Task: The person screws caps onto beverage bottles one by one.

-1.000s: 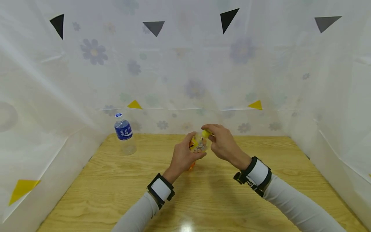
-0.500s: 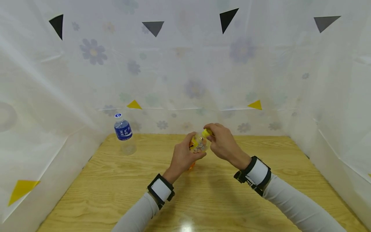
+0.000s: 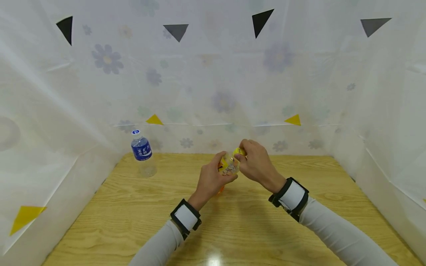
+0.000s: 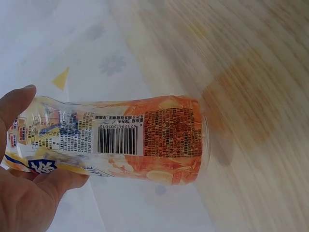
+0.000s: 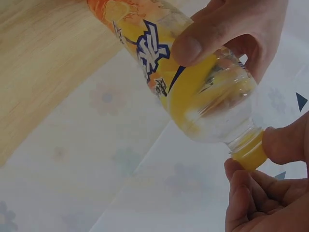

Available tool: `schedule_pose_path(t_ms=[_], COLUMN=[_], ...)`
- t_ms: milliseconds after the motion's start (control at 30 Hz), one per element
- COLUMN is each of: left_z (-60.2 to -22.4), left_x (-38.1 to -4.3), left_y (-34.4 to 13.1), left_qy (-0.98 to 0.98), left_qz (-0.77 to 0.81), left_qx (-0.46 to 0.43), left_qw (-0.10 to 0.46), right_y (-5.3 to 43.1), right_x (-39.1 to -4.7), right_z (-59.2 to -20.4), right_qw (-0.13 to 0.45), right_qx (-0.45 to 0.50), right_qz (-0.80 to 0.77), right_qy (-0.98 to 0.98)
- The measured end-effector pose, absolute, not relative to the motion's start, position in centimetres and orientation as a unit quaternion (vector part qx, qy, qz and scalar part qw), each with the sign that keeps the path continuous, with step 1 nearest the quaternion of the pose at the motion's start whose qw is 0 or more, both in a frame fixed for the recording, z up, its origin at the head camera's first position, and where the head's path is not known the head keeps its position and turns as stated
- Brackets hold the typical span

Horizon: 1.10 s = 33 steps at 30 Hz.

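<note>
My left hand (image 3: 212,178) grips a clear plastic bottle (image 4: 130,140) around its upper body. The bottle wears an orange and yellow printed label, with a barcode facing the left wrist camera. With thumb and fingers, my right hand (image 3: 259,162) pinches the yellow cap (image 5: 251,151) at the bottle's neck. In the right wrist view the cap sits at the mouth, and the thumb lies along its side. Both hands cover much of the bottle in the head view.
A second clear bottle (image 3: 142,152), with a blue label and a white and blue cap, stands upright at the table's left rear. The wooden table (image 3: 133,221) is enclosed by whitish flowered sheeting (image 3: 199,81) at the back and sides.
My right hand has turned at the cap, its fingers and thumb shifting around it, and the wrist has moved slightly left. My left hand keeps its hold on the bottle, almost unmoved.
</note>
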State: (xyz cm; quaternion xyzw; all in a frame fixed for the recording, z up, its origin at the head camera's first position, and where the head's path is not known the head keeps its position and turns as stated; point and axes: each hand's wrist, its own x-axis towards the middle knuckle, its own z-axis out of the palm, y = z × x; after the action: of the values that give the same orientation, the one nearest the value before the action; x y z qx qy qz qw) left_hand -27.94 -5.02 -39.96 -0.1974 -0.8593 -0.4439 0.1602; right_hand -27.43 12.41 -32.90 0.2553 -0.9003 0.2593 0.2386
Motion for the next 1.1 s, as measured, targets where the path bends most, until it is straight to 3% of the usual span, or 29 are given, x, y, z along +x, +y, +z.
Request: schedule_pose_path(t_ms=[667,1100], left_z=[-40.1,-40.2], left_x=[-28.1,-28.0], left_y=[-4.8,-4.8], left_qy=[-0.860,-0.860], left_qz=[-0.431,-0.435], left_qx=[-0.202,-0.199], left_qw=[0.183,0.178], right_y=[12.3,12.4], right_x=[-29.0,-28.9], right_z=[-34.1,-34.3], right_qw=[0.381,0.396], right_qx=[0.285,0.276], right_qz=[0.211,0.209], right_qy=[-0.854,-0.851])
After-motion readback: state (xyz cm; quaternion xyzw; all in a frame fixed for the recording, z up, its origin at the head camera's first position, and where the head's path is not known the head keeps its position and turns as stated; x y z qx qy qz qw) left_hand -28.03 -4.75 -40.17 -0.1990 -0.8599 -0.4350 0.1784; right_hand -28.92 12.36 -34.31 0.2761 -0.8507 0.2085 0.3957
